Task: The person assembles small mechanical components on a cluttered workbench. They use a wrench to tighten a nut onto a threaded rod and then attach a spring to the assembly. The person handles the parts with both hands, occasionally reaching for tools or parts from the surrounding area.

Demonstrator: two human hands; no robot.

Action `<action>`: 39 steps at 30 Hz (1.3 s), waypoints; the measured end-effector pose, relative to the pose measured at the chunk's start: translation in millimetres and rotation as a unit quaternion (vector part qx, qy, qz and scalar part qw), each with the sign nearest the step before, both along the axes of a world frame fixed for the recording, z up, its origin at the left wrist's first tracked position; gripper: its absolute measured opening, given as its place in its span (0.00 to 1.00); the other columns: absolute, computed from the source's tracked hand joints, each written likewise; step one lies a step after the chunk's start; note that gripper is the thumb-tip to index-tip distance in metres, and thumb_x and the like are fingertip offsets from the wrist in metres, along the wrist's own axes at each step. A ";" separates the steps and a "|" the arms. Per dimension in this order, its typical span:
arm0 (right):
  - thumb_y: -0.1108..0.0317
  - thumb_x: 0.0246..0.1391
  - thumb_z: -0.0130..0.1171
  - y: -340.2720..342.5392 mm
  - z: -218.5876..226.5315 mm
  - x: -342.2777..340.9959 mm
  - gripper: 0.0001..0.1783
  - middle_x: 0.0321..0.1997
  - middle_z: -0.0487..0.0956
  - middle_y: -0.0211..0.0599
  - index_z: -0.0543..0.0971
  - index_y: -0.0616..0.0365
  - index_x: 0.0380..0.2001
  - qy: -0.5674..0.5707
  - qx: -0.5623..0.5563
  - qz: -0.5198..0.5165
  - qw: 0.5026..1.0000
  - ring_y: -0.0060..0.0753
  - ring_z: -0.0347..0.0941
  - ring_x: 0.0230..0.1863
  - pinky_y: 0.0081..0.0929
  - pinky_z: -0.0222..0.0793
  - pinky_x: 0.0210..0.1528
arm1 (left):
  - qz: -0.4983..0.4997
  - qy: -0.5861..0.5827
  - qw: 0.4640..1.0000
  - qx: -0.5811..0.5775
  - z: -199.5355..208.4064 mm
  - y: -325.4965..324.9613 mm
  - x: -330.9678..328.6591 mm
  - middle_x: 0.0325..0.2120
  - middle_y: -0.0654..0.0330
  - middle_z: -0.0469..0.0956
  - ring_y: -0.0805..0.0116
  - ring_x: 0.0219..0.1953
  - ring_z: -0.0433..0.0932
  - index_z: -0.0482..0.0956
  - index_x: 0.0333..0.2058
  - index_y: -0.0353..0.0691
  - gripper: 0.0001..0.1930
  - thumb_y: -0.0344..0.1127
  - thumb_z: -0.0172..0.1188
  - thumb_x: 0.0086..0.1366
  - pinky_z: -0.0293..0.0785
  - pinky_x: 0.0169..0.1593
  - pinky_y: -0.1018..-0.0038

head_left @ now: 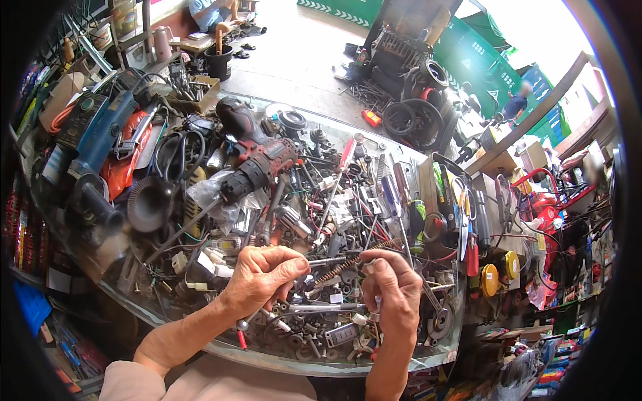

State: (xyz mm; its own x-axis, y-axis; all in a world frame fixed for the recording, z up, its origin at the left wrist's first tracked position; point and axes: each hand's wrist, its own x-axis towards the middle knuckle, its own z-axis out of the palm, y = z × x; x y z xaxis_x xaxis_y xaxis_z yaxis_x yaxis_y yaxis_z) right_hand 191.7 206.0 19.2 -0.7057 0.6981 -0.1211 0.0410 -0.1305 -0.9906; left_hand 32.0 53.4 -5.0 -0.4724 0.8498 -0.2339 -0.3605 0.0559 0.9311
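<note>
Above a cluttered glass-topped bench both my hands are pinched, close to each other. My left hand (266, 275) has thumb and forefinger closed on one end of a thin dark metal rod (329, 260) that points toward the other hand. My right hand (393, 286) pinches at the rod's far side, with a small pale piece between thumb and forefinger, too small to name. Just below the rod lies a brownish coil spring (338, 271). A long silver tool (324, 308) rests beneath my hands, near a grey rectangular block (341, 335). A wrench (435, 304) lies right of my right hand.
A red and black cordless drill (264, 164) lies on the heap, left of a red-handled screwdriver (347, 155). Blue power tools (107, 134) crowd the left side. A bin of scissors and pliers (435, 180) stands right. People are farther off, beyond tyres (414, 120).
</note>
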 end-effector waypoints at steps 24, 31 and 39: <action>0.74 0.62 0.53 2.4 -33.3 -5.3 0.17 0.51 0.77 0.41 0.72 0.65 0.54 0.179 -0.146 0.045 0.972 0.28 0.77 0.46 0.28 0.74 0.50 | 0.066 0.043 0.996 0.031 -0.9 13.7 11.9 0.07 0.64 0.68 0.80 0.05 0.61 0.78 0.24 0.31 0.13 0.35 0.58 0.65 0.52 0.09 0.83; 0.77 0.57 0.60 -19.1 -34.4 -10.0 0.14 0.46 0.80 0.41 0.74 0.66 0.47 0.106 -0.002 -0.003 0.994 0.28 0.78 0.43 0.24 0.76 0.48 | 0.020 0.113 0.993 0.022 -1.0 9.4 13.5 0.10 0.64 0.71 0.81 0.09 0.65 0.80 0.27 0.31 0.13 0.35 0.59 0.65 0.57 0.10 0.83; 0.80 0.56 0.59 -20.2 -41.3 -13.1 0.16 0.45 0.80 0.46 0.72 0.66 0.48 0.177 -0.053 0.018 0.983 0.31 0.79 0.44 0.27 0.77 0.49 | 0.051 0.133 0.987 0.072 2.6 7.1 19.4 0.20 0.71 0.75 0.87 0.18 0.63 0.82 0.35 0.36 0.05 0.29 0.58 0.65 0.54 0.20 0.86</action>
